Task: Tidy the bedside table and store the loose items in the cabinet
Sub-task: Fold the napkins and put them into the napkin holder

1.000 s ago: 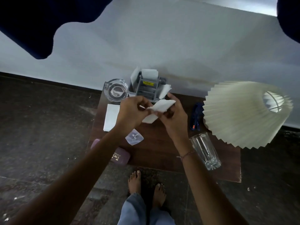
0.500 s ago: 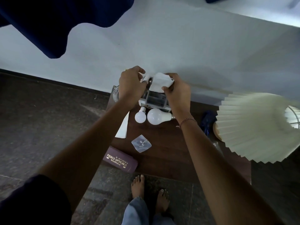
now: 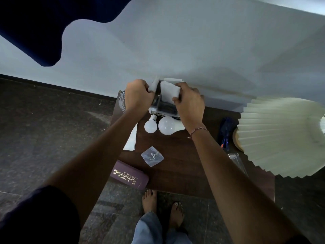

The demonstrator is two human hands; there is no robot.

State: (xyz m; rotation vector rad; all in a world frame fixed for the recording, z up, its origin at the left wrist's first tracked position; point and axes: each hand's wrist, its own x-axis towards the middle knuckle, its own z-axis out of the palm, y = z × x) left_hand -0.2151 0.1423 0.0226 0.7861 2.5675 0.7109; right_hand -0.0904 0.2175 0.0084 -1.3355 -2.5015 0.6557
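Left hand (image 3: 138, 95): closed on the left edge of the small organiser box (image 3: 163, 107), pinching a scrap of white paper there.
Right hand (image 3: 189, 103): fingers gripping a folded white paper (image 3: 169, 93), pressed into the top of the box.
Folded white paper: stands upright in the box, long axis pointing toward the wall.
Box: at the back of the wooden surface (image 3: 175, 155), against the wall.
Bulbs (image 3: 166, 125): two, just in front of the box.
Spectacle case (image 3: 129, 175): at the near left edge, overhanging the corner.
Lampshade (image 3: 281, 134): far right.
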